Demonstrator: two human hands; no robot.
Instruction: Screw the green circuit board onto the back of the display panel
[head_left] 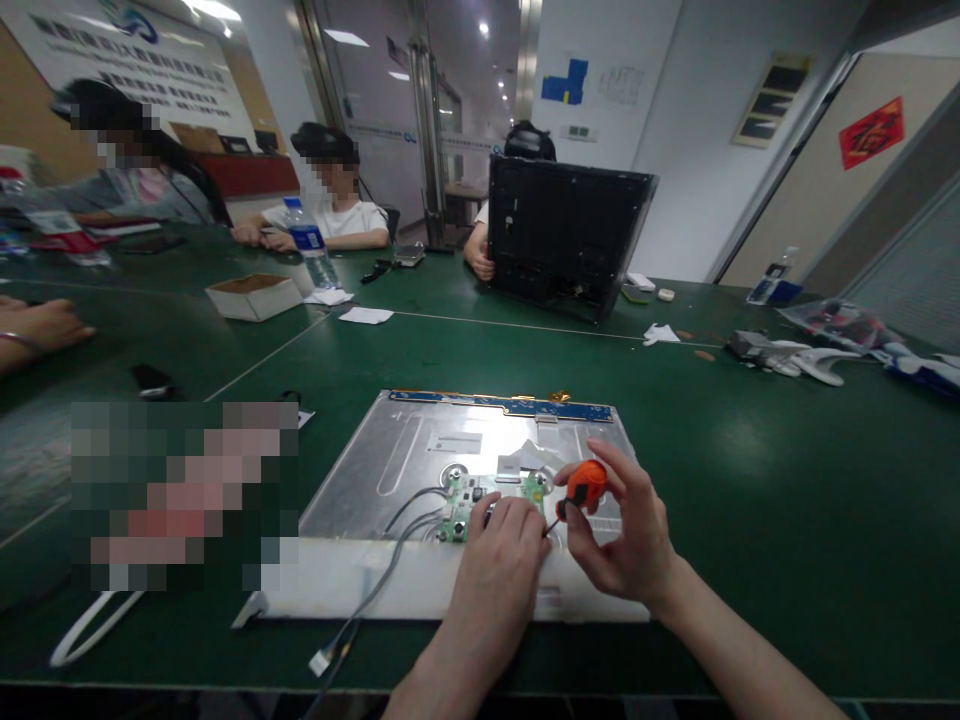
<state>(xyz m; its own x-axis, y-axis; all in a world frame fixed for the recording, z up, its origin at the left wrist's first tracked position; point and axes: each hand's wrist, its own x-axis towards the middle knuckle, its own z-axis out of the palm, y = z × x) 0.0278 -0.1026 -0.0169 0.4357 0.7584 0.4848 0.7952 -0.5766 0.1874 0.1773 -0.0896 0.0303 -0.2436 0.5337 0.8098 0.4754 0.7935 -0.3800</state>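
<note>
My right hand [626, 525] grips an orange and black screwdriver [587, 482] by its handle. The thin shaft slants down to the lower right corner of a green circuit board [469, 495]. Bent and close together, the fingers of my left hand [506, 535] rest over the board's lower right part, by the screwdriver's tip. They hide whatever is under them. The board sits on a silver metal display panel [360, 490] that lies flat on the table, with a white strip [352, 580] along its near side. Grey cables [397, 550] run from the board to a white connector [320, 662].
Behind the panel stretches a green table [420, 350]. A co-worker holds up a black screen housing [566, 235]. A white box [253, 298] and a water bottle [309, 245] stand at the back left. White plastic parts [795, 357] lie right; a white strap [90, 625] lies left.
</note>
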